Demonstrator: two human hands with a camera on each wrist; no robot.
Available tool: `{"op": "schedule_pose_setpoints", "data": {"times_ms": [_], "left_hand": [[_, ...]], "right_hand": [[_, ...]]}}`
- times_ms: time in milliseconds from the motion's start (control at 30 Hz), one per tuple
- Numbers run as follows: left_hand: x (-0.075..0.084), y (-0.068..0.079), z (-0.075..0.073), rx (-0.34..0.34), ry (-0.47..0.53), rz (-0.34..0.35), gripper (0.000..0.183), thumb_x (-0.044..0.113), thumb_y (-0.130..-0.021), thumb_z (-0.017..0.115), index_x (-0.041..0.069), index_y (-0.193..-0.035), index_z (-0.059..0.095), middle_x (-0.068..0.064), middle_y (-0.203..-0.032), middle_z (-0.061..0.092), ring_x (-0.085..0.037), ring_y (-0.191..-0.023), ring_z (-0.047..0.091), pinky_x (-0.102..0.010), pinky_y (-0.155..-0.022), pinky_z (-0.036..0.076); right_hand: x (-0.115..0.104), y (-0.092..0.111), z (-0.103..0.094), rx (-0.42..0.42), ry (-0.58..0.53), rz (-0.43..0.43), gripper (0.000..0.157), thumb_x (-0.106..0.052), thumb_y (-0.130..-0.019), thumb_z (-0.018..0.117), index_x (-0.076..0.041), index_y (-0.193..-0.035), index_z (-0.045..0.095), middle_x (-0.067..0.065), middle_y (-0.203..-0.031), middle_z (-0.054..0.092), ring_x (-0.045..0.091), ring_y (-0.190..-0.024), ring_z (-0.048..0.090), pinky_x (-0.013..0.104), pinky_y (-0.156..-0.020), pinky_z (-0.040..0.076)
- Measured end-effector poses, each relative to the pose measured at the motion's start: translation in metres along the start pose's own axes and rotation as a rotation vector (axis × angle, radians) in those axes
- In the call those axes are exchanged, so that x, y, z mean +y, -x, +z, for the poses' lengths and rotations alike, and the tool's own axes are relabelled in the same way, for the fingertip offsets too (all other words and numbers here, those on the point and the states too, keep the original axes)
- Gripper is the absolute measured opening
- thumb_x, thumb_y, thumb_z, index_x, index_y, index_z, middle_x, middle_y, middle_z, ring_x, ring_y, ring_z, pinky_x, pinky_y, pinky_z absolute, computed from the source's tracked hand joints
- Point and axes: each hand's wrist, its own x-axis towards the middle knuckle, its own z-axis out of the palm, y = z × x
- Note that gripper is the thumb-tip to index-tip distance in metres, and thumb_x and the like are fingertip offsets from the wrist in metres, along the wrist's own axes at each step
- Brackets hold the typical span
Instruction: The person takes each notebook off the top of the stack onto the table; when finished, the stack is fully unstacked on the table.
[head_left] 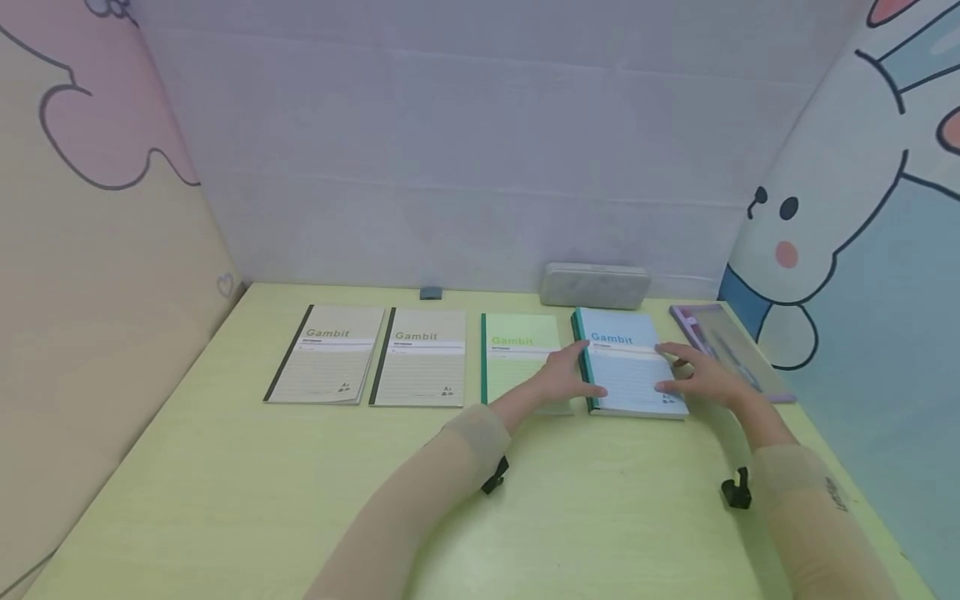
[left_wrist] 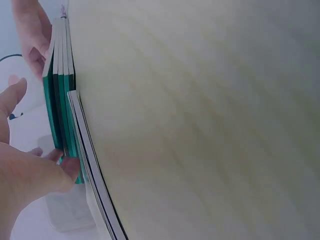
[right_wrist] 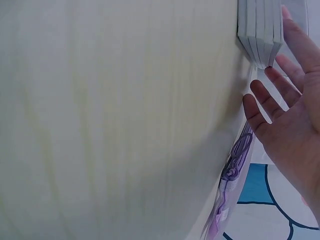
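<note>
A: Where's the stack (head_left: 630, 367)?

B: Right of centre in the head view, my left hand (head_left: 561, 372) at its spine side, my right hand (head_left: 705, 379) at its right edge. Long axis runs up the frame, away from me, top leaning slightly left.

A: Nearer hand?

B: Neither, I'd say. Stack lies inward of both, so what matters is the line across its short axis.

A: Fingers?

B: Left: thumb spread well away from the rest, tip over the cover. Right: spread, tips at the page edge. Can't tell if either presses.

A: Wrist views add anything?

B: Thickness. Head mostly shows the blue top cover; left wrist has several green spines piled up, right wrist the pale page edges in layers. Only head shows the green notebook (head_left: 521, 333) face-on, just left, partly behind my left hand.
</note>
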Motion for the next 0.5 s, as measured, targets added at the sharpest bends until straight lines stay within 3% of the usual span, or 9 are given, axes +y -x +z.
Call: {"op": "schedule_pose_setpoints", "data": {"times_ms": [67, 167, 300, 433, 500], "left_hand": [[0.0005, -0.0002, 0.0013, 0.030, 0.035, 0.013, 0.089, 0.033, -0.079, 0.077, 0.018, -0.150, 0.026, -0.005, -0.149, 0.036, -0.021, -0.134, 0.038, -0.033, -0.105, 0.038], [0.0012, -0.0006, 0.0036, 0.077, 0.136, 0.039, 0.085, 0.020, -0.079, 0.078, 0.019, -0.148, 0.029, -0.005, -0.143, 0.042, -0.017, -0.117, 0.053, -0.028, -0.087, 0.049], [0.0038, -0.0007, 0.0064, 0.120, 0.256, 0.048, 0.084, 0.006, -0.075, 0.079, 0.018, -0.146, 0.034, -0.005, -0.139, 0.044, -0.011, -0.092, 0.058, -0.022, -0.065, 0.050], [0.0057, -0.0017, 0.0090, 0.134, 0.239, 0.031, 0.084, 0.004, -0.073, 0.080, 0.017, -0.145, 0.037, -0.006, -0.133, 0.046, -0.007, -0.083, 0.055, -0.020, -0.062, 0.048], [0.0057, -0.0029, 0.0100, 0.130, 0.208, 0.026, 0.085, 0.005, -0.073, 0.080, 0.017, -0.145, 0.037, -0.005, -0.122, 0.052, -0.007, -0.079, 0.054, -0.020, -0.061, 0.047]], "right_hand": [[0.0008, -0.0007, -0.0003, 0.000, -0.009, -0.003, 0.082, -0.040, -0.081, 0.072, -0.004, -0.144, 0.034, 0.026, -0.148, 0.028, 0.045, -0.120, 0.043, 0.062, -0.097, 0.034], [0.0019, -0.0011, -0.0010, -0.002, -0.016, -0.014, 0.082, -0.039, -0.082, 0.072, -0.003, -0.144, 0.034, 0.027, -0.148, 0.027, 0.046, -0.120, 0.042, 0.062, -0.096, 0.034], [0.0032, -0.0011, -0.0009, 0.003, -0.015, -0.018, 0.082, -0.038, -0.082, 0.073, -0.003, -0.144, 0.034, 0.027, -0.148, 0.028, 0.044, -0.119, 0.043, 0.061, -0.096, 0.035], [0.0024, -0.0004, -0.0003, 0.007, -0.006, -0.022, 0.082, -0.037, -0.082, 0.073, -0.003, -0.144, 0.034, 0.026, -0.147, 0.029, 0.043, -0.118, 0.043, 0.060, -0.095, 0.036], [0.0012, 0.0004, -0.0004, 0.008, -0.003, -0.024, 0.082, -0.037, -0.082, 0.073, -0.003, -0.145, 0.033, 0.026, -0.146, 0.031, 0.042, -0.118, 0.043, 0.061, -0.094, 0.036]]}}
